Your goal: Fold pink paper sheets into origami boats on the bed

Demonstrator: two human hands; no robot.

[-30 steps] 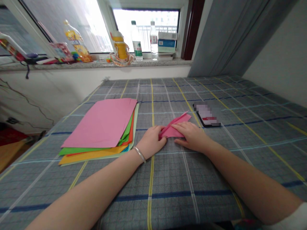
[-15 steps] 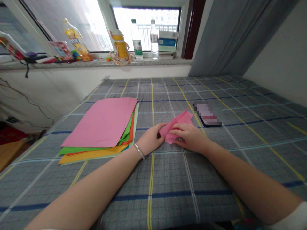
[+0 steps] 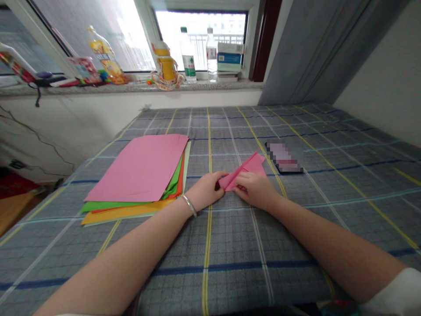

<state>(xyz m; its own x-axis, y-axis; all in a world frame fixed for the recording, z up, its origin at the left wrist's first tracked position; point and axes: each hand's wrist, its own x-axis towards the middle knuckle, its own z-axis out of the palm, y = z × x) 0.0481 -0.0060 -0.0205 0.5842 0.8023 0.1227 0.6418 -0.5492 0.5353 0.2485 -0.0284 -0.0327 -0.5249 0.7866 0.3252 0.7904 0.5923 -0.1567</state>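
Note:
A folded pink paper (image 3: pixel 247 167) lies on the grey checked cloth (image 3: pixel 230 245), its far tip pointing away to the right. My left hand (image 3: pixel 205 192), a thin bracelet on its wrist, pinches the paper's near left end. My right hand (image 3: pixel 255 188) rests over the paper's near part with its fingers curled and pressed on a fold. Both hands touch each other's side of the paper, and its near edge is hidden under them.
A stack of coloured sheets (image 3: pixel 141 175), pink on top, lies to the left. A phone (image 3: pixel 283 157) lies just right of the paper. Bottles (image 3: pixel 188 57), a yellow jar (image 3: pixel 166 63) and a box (image 3: pixel 229 57) stand on the window sill. A grey curtain (image 3: pixel 315 48) hangs at right.
The pink paper has been lifted slightly and refolded; its flat flap has closed into a narrower shape. My right hand slid a little left along it. My left hand stayed pinched at the end.

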